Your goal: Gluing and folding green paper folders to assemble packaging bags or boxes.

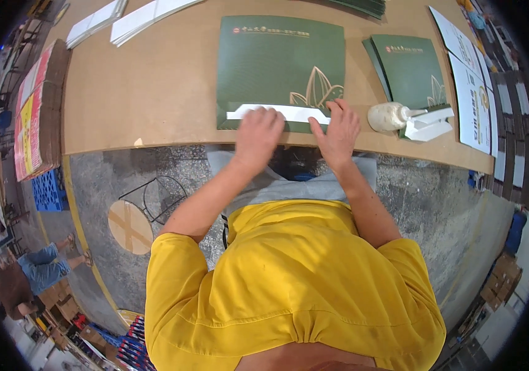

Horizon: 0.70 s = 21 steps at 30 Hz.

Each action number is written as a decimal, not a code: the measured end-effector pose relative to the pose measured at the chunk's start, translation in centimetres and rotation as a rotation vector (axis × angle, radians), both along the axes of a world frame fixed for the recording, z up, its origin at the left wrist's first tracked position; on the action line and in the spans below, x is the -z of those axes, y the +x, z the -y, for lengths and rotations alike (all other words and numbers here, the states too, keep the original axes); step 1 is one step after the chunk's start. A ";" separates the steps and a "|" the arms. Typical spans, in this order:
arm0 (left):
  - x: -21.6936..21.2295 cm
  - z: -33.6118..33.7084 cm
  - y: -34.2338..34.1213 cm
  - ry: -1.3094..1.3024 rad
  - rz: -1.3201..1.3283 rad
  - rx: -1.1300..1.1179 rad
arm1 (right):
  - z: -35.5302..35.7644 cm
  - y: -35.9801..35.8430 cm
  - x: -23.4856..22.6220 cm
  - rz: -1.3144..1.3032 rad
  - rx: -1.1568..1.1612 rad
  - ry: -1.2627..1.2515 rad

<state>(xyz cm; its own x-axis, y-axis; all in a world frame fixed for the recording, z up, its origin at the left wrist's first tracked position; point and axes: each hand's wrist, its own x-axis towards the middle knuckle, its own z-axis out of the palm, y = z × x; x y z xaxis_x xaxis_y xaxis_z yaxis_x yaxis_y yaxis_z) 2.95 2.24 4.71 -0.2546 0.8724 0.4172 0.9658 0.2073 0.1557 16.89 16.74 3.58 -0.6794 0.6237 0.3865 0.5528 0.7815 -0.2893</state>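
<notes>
A large flat green printed cover (264, 68) with gold line drawings lies on the table in front of me. Along its near edge runs a white paper strip (298, 113) with slanted ends. My left hand (258, 137) is closed over the strip's left-middle part, fingers curled down and slightly blurred. At the strip's right end, my right hand (340, 133) rests with thumb and fingers apart, the thumb touching near the strip and the fingers on the cover. To its right, a whitish bottle with a nozzle (388, 116) lies on its side beside folded white strips (428, 125).
Smaller green covers (407, 68) are stacked at the right, next to white printed cardboard (472, 86). White strips (147, 21) lie at the far left of the brown table (134, 93). A cardboard bundle (45, 111) stands by the left edge. A round-seated stool (129, 227) is on the floor.
</notes>
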 end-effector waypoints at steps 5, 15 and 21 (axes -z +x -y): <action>0.4 -1.2 2.0 0.049 0.121 -0.024 | -1.2 0.3 -0.8 0.029 0.081 -0.005; 1.4 0.2 2.7 0.154 0.282 -0.148 | 0.0 -1.0 -1.9 -0.160 -0.031 -0.399; 1.1 5.0 -2.3 0.188 0.181 -0.422 | 4.4 -7.8 -2.3 -0.312 -0.157 -0.549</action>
<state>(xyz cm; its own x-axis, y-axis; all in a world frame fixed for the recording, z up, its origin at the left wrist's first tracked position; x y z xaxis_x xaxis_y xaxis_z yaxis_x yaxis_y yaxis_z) 0.63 -2.80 3.63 -0.6521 0.5917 0.4740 0.7578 0.5267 0.3852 9.07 12.36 5.85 -0.6856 0.6894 0.2337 0.2696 0.5388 -0.7982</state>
